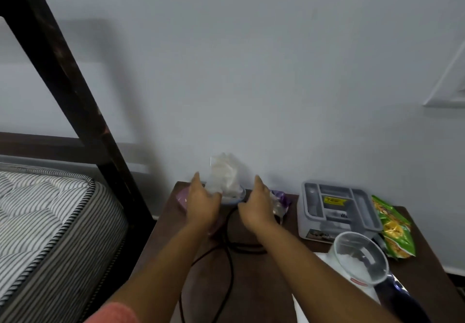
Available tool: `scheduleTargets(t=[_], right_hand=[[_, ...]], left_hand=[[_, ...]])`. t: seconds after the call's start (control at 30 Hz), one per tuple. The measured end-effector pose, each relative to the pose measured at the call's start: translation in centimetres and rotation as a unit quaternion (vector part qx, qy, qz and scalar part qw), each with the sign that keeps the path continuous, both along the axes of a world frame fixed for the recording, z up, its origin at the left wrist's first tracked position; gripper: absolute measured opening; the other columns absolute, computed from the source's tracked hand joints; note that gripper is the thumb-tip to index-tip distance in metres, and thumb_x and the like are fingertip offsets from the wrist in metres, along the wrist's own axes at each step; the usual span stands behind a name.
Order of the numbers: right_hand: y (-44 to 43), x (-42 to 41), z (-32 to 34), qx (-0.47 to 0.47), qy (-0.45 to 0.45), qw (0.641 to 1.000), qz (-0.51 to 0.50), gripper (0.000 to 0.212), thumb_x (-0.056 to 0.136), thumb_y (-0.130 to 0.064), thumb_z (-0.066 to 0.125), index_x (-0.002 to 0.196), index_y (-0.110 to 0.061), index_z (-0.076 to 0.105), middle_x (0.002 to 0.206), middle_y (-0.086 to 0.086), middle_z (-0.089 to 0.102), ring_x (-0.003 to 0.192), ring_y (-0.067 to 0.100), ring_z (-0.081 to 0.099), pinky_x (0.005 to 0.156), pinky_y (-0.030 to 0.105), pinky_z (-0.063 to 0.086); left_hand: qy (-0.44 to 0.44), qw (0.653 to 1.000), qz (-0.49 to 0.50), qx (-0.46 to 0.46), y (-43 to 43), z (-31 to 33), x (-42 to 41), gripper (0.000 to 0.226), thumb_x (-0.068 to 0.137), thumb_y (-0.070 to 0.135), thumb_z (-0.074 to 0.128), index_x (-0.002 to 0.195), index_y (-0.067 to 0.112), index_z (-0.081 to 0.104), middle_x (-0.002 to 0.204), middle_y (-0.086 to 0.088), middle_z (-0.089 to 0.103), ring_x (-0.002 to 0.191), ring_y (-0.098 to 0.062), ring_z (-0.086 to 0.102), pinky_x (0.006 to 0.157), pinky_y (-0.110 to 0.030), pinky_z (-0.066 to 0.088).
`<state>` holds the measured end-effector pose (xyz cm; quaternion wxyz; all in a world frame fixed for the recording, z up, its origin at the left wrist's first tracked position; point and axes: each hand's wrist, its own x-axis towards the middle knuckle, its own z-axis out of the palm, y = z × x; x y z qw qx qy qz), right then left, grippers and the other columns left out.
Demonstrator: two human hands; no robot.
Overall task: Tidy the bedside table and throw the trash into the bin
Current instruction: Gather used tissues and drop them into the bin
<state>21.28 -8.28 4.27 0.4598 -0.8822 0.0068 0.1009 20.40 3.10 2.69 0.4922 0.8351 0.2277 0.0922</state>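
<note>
Both my arms reach over the dark brown bedside table (254, 292) toward its back edge by the wall. My left hand (202, 203) pinches the lower edge of a crumpled clear plastic bag (226, 174), which stands up out of a small clear cup (235, 198). My right hand (259, 205) is beside that cup, fingers curled toward its rim; whether it grips the cup I cannot tell. A black cable (230, 244) loops on the table under my wrists. A purple wrapper (280, 199) lies just right of my right hand. A pink object (182, 197) lies partly hidden behind my left hand.
A grey compartment tray on a box (337, 209) sits at the back right, a green snack bag (395, 227) beyond it. A clear cup (359, 260) and a dark bottle (400, 297) stand near the right front. The striped mattress (50, 222) and dark bedpost (75, 96) are left.
</note>
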Motion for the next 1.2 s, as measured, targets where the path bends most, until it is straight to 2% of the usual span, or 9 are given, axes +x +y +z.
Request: scheduleTargets(t=[0.17,0.33,0.5,0.6,0.73,0.87,1.03,1.1,1.2], right_hand=[[2.1,1.7,-1.3,0.060,0.013,0.997,0.049,0.075,0.086,-0.001,0.047,0.149,-0.020,0.011,0.148,0.010,0.034,0.130,0.026,0.040,0.108,0.032,0.035],[2.3,1.6,-1.0,0.095,-0.010,0.994,0.059,0.070,0.087,0.001,0.046,0.147,-0.019,0.017,0.147,0.009,0.036,0.131,0.022,0.040,0.100,0.023,0.034],[1.8,-1.1,1.6,0.138,-0.085,0.985,0.065,0.071,0.085,-0.001,0.054,0.146,-0.021,0.023,0.145,0.003,0.041,0.127,0.014,0.046,0.104,0.020,0.036],[-0.4,-4.8,4.3,0.173,-0.167,0.968,0.069,0.070,0.081,-0.003,0.063,0.142,-0.021,0.033,0.138,0.002,0.050,0.119,0.002,0.048,0.103,0.020,0.039],[-5.9,-11.4,7.2,0.184,-0.196,0.961,0.066,0.064,0.078,-0.019,0.072,0.134,-0.027,0.042,0.128,-0.002,0.055,0.115,0.008,0.054,0.092,0.034,0.052],[-13.8,-19.3,8.9,0.141,-0.187,0.971,0.047,0.057,0.078,-0.020,0.073,0.126,-0.032,0.046,0.121,-0.008,0.054,0.110,0.006,0.054,0.080,0.028,0.055],[-26.0,-28.0,7.8,0.088,-0.112,0.988,-0.068,0.041,0.071,-0.011,0.077,0.107,-0.023,0.060,0.089,-0.014,0.058,0.076,0.000,0.058,0.068,0.016,0.049],[-30.3,-31.4,6.8,0.034,-0.085,0.989,-0.113,0.034,0.074,-0.014,0.076,0.101,-0.027,0.062,0.080,-0.016,0.058,0.070,0.000,0.056,0.066,0.013,0.047],[-35.8,-37.2,5.0,0.005,-0.041,0.980,-0.194,0.028,0.076,-0.017,0.075,0.091,-0.034,0.060,0.075,-0.016,0.062,0.067,-0.001,0.057,0.062,0.010,0.046]], left_hand=[[-0.012,0.997,-0.066,-0.036,0.8,-1.3,2.6,0.062,0.071,0.032,0.056,0.129,0.011,0.050,0.119,-0.012,0.064,0.108,-0.029,0.060,0.095,-0.045,0.048],[-0.040,0.996,-0.036,-0.071,0.1,-1.0,2.7,0.022,0.092,0.015,0.051,0.106,0.006,0.066,0.101,-0.015,0.071,0.095,-0.027,0.066,0.088,-0.042,0.052],[-0.119,0.986,-0.025,-0.110,-1.1,3.4,-1.0,0.021,0.094,0.015,0.052,0.105,0.009,0.069,0.091,-0.003,0.072,0.090,-0.018,0.070,0.079,-0.026,0.056],[-0.159,0.985,-0.027,-0.066,-2.0,6.7,-5.9,0.020,0.090,0.024,0.057,0.102,0.017,0.072,0.087,-0.008,0.075,0.087,-0.019,0.071,0.085,-0.037,0.055],[-0.186,0.978,-0.041,-0.088,-6.0,9.5,-13.3,0.022,0.082,0.028,0.065,0.099,0.017,0.074,0.090,-0.001,0.075,0.092,-0.013,0.070,0.090,-0.037,0.054],[-0.122,0.969,-0.106,-0.187,-12.2,9.3,-19.6,0.043,0.065,0.050,0.076,0.098,0.023,0.074,0.094,0.002,0.076,0.095,-0.015,0.070,0.090,-0.039,0.054],[-0.022,0.923,-0.195,-0.331,-23.2,7.0,-26.6,0.005,0.074,0.012,0.068,0.072,0.010,0.073,0.068,-0.001,0.074,0.058,-0.006,0.062,0.051,-0.017,0.052],[0.026,0.904,-0.251,-0.346,-27.3,5.8,-28.8,0.013,0.078,0.002,0.065,0.069,0.010,0.069,0.061,0.001,0.072,0.054,-0.005,0.061,0.048,-0.013,0.048],[0.099,0.880,-0.340,-0.317,-33.2,3.4,-31.9,0.012,0.081,0.006,0.066,0.070,0.011,0.069,0.059,-0.001,0.070,0.056,-0.009,0.062,0.051,-0.019,0.048]])
